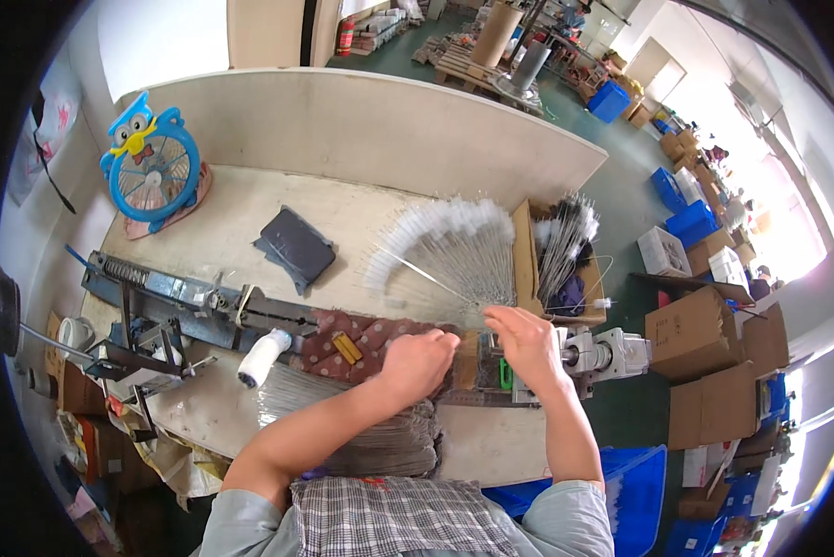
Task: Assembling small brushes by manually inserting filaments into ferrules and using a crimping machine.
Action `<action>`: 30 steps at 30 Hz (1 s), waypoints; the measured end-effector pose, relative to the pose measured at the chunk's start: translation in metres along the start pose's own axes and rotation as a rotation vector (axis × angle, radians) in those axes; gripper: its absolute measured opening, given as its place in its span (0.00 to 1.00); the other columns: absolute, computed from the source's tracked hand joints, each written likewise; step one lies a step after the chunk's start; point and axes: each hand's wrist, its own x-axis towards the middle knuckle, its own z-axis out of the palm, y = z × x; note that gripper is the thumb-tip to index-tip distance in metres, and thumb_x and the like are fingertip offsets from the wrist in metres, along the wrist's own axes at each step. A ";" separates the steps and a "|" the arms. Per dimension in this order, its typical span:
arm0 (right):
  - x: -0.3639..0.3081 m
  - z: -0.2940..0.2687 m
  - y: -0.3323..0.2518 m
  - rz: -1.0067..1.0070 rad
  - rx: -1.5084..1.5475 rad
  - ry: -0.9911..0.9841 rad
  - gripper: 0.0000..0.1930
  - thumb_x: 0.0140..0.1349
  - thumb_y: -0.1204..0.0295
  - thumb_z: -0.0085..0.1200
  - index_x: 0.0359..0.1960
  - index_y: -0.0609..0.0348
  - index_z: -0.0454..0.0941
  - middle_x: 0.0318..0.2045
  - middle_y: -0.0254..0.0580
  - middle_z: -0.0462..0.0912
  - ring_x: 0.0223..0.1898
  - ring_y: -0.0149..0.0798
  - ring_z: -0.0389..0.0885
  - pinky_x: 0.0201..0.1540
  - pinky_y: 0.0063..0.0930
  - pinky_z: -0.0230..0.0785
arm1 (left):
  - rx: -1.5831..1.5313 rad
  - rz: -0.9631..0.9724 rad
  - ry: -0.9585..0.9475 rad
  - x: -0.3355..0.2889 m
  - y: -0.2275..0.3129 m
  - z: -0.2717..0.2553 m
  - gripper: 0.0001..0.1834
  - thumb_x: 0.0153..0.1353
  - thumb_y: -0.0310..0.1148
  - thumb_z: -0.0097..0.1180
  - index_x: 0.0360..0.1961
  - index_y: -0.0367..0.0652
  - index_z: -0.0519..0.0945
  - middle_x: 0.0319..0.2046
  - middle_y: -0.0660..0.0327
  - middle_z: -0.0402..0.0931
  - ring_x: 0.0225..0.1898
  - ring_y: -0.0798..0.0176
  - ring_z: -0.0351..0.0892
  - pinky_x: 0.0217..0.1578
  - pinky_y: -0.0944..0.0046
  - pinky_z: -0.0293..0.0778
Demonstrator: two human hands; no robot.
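Note:
My left hand is closed in a pinch above the work strip, beside a brown dotted cloth; whatever sits between its fingertips is too small to make out. My right hand is at the inner side of the small motor machine, fingers bent together and pointing left. A thin pale wire brush runs from its fingertips out over a fan of wire brushes with white bristle tips. A thick bundle of thin metal wires lies under my left forearm. On the cloth rests a yellow block.
A cardboard box of brushes stands right of the fan. A dark flat pad and a blue owl-shaped fan are farther left. A metal rail, a white roll and a blue bin surround the work spot.

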 end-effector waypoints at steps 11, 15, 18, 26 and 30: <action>0.011 0.004 0.002 -0.044 0.151 -0.307 0.06 0.50 0.65 0.59 0.25 0.51 0.84 0.22 0.34 0.81 0.30 0.40 0.76 0.36 0.34 0.70 | 0.071 0.134 0.118 -0.017 -0.016 -0.043 0.15 0.50 0.33 0.63 0.40 0.43 0.80 0.36 0.58 0.79 0.36 0.54 0.79 0.34 0.59 0.75; 0.039 0.054 -0.033 -0.308 0.251 -0.256 0.06 0.48 0.64 0.59 0.23 0.51 0.82 0.22 0.32 0.79 0.33 0.40 0.75 0.37 0.33 0.70 | -0.068 -0.071 0.152 -0.088 -0.012 -0.076 0.11 0.52 0.27 0.61 0.39 0.42 0.81 0.34 0.57 0.80 0.34 0.60 0.81 0.36 0.64 0.76; 0.051 0.090 -0.057 -0.385 0.293 -0.246 0.06 0.48 0.65 0.59 0.22 0.52 0.80 0.23 0.32 0.78 0.34 0.40 0.74 0.37 0.35 0.70 | -0.295 -0.468 0.213 -0.116 -0.018 -0.094 0.10 0.55 0.27 0.60 0.39 0.36 0.80 0.33 0.56 0.81 0.34 0.63 0.80 0.34 0.65 0.75; 0.059 0.131 -0.099 -0.307 0.079 -0.187 0.05 0.47 0.67 0.60 0.23 0.52 0.80 0.23 0.32 0.79 0.34 0.40 0.75 0.35 0.34 0.70 | -1.056 -0.914 0.592 -0.143 -0.051 -0.124 0.16 0.65 0.40 0.50 0.38 0.36 0.78 0.27 0.59 0.79 0.26 0.69 0.75 0.29 0.70 0.72; 0.061 0.130 -0.102 -0.270 0.041 -0.250 0.05 0.46 0.68 0.60 0.21 0.54 0.78 0.23 0.34 0.78 0.35 0.41 0.75 0.35 0.36 0.70 | -1.568 -0.795 0.560 -0.119 -0.045 -0.120 0.22 0.66 0.48 0.46 0.42 0.38 0.75 0.30 0.58 0.79 0.28 0.67 0.77 0.25 0.66 0.72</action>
